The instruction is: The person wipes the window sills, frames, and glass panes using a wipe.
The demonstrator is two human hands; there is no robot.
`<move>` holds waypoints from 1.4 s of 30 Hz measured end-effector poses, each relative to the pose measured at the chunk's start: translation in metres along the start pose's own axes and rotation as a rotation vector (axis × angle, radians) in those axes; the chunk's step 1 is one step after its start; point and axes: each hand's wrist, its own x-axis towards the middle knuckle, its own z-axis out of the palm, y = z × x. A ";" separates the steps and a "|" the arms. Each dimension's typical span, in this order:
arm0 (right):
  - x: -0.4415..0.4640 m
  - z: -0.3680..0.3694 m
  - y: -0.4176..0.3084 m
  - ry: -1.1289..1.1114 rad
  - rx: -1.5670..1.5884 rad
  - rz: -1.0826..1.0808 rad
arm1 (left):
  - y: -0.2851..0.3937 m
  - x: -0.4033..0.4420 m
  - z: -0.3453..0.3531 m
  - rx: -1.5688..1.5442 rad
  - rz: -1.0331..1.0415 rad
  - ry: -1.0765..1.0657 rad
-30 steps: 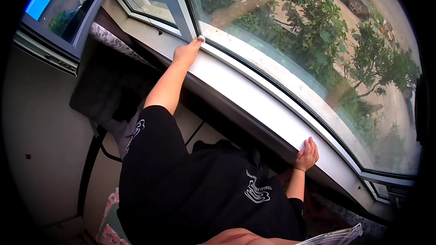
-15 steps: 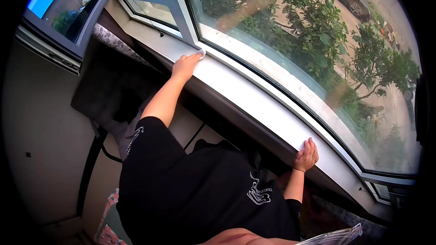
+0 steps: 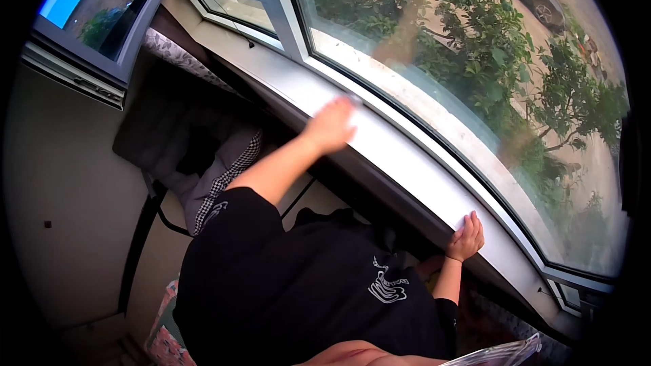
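My left hand is over the white window sill, smeared by motion. A small pale wad, like a folded cloth or tissue, shows at its fingertips, close to the lower window frame; most of it is hidden under the fingers. My right hand rests farther right on the front edge of the same sill. Its fingers lie stretched over the top surface, and I see nothing held in them.
Beyond the sill is a large glass pane with bushes outside. An open window sash juts inward at upper left. A dark chair with a grey garment stands left of me. A patterned curtain hangs below the sill.
My left hand has slid along the sill to the right and toward me, with the pale wad at its fingertips. My right hand stays on the sill edge. The view has shifted slightly.
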 end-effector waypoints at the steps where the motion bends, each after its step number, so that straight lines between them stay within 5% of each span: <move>1: -0.001 0.001 0.001 -0.012 0.004 0.001 | 0.023 -0.010 -0.005 -0.049 0.134 -0.067; 4: -0.001 0.000 0.001 -0.021 0.000 0.004 | 0.025 -0.022 -0.023 -0.079 0.127 -0.139; 10: 0.000 0.001 0.001 -0.006 -0.001 -0.002 | -0.180 -0.004 -0.029 0.261 -0.627 -0.125; 13: 0.000 -0.001 0.001 -0.015 0.022 -0.012 | -0.205 0.020 -0.041 0.041 -0.852 -0.237; 22: 0.003 -0.003 -0.003 -0.011 -0.008 0.001 | -0.024 0.006 0.005 0.231 -0.157 -0.021; 28: 0.002 0.000 -0.003 0.017 -0.009 0.002 | 0.141 -0.035 0.022 -0.307 0.315 -0.027; 31: 0.005 -0.005 -0.006 0.000 0.009 0.016 | 0.120 -0.029 -0.024 -0.215 0.210 -0.294; 36: 0.004 -0.001 -0.004 0.023 0.006 0.011 | -0.038 -0.051 -0.010 0.257 -0.152 0.118; 39: 0.004 -0.002 -0.005 0.045 0.013 -0.004 | -0.011 -0.049 -0.011 0.267 -0.056 0.082; 42: 0.003 -0.001 -0.004 0.039 0.022 0.003 | 0.102 -0.034 -0.009 -0.146 0.100 -0.050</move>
